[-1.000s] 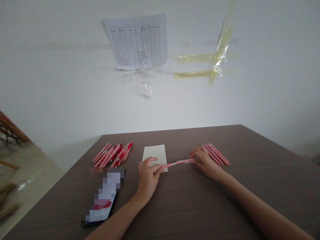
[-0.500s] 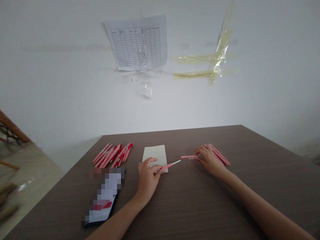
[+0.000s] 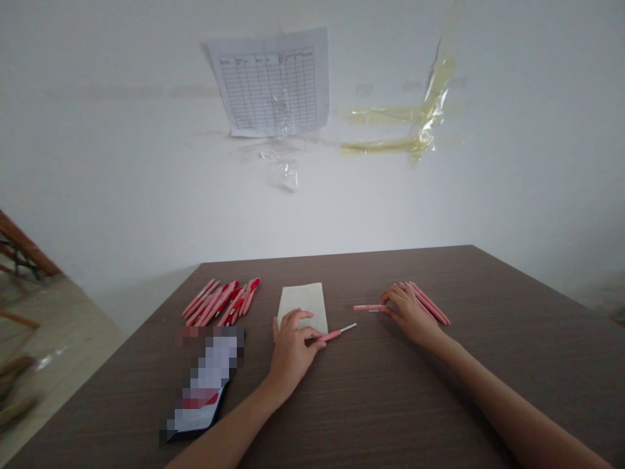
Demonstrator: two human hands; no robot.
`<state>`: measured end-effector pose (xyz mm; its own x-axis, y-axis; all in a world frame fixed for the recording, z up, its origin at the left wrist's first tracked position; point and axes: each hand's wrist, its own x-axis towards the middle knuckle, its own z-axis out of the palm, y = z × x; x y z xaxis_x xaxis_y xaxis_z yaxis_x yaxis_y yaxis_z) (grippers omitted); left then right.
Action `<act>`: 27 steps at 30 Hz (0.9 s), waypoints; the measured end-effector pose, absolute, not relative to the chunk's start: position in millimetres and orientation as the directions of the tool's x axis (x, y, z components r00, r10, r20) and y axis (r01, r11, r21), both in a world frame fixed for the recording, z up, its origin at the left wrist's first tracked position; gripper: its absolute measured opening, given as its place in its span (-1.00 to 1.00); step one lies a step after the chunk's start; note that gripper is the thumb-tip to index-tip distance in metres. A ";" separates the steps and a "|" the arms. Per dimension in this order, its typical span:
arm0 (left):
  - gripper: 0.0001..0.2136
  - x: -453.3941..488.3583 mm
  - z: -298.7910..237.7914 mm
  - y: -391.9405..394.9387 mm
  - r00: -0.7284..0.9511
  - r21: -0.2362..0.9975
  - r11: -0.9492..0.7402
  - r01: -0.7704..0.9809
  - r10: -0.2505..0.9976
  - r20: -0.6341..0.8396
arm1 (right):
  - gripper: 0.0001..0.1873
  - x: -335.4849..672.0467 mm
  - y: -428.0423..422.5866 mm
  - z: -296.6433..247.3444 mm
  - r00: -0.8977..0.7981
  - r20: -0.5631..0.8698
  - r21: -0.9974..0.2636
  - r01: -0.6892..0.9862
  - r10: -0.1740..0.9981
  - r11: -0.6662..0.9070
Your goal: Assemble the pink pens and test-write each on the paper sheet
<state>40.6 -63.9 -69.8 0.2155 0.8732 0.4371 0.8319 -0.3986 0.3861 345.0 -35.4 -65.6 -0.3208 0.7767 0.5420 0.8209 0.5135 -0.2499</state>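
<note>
My left hand (image 3: 291,348) pinches a pink pen part (image 3: 332,336) between thumb and forefinger. A thin whitish refill (image 3: 348,327) sticks out of that part toward the right. The heel of this hand is over the table, and its other fingers reach across the lower part of a small pale notepad (image 3: 305,298). My right hand (image 3: 409,314) has its fingers closed on a pink pen barrel (image 3: 366,307) that points left. The two pen pieces are apart. Just beyond the right hand lie several pink pens (image 3: 430,302), partly hidden by it.
A pile of pink and red pens (image 3: 219,303) lies at the table's far left. In front of it rests a dark-edged, blurred-out phone-like object (image 3: 205,384). The brown table (image 3: 390,391) meets a white wall (image 3: 195,215) bearing a taped printed sheet (image 3: 273,85).
My left hand has moved slightly down and toward me, carrying its pen part and refill away from the barrel. The right hand stays nearly still.
</note>
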 end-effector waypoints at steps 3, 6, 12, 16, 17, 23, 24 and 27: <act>-0.87 40.8 -68.8 -64.7 0.208 0.394 -0.384 0.835 0.884 0.419 | -0.92 345.1 -34.7 -67.8 -0.320 0.544 -0.248 0.822 0.776 0.513; -0.88 40.5 -68.0 -65.3 0.212 0.400 -0.384 0.832 0.887 0.411 | -0.93 344.8 -34.3 -68.7 -0.324 0.538 -0.247 0.822 0.778 0.514; -0.90 40.8 -68.0 -66.3 0.214 0.395 -0.381 0.836 0.889 0.406 | -0.95 345.5 -33.9 -69.8 -0.331 0.528 -0.254 0.817 0.782 0.517; -0.91 41.0 -67.9 -66.7 0.219 0.392 -0.385 0.835 0.888 0.404 | -0.94 346.8 -32.7 -71.6 -0.332 0.529 -0.262 0.812 0.781 0.522; -0.92 40.9 -67.8 -66.7 0.220 0.393 -0.386 0.835 0.888 0.405 | -0.94 347.0 -32.6 -71.7 -0.333 0.528 -0.262 0.811 0.781 0.523; -0.94 40.7 -66.2 -66.7 0.226 0.401 -0.396 0.826 0.884 0.409 | -0.95 345.4 -34.6 -68.3 -0.339 0.520 -0.259 0.812 0.784 0.523; -0.94 40.8 -66.2 -66.8 0.226 0.401 -0.398 0.825 0.883 0.411 | -0.95 345.1 -35.0 -67.6 -0.340 0.520 -0.258 0.812 0.784 0.524; -0.94 40.9 -66.5 -67.1 0.225 0.405 -0.402 0.821 0.880 0.417 | -0.94 344.7 -35.5 -66.6 -0.340 0.517 -0.265 0.809 0.785 0.525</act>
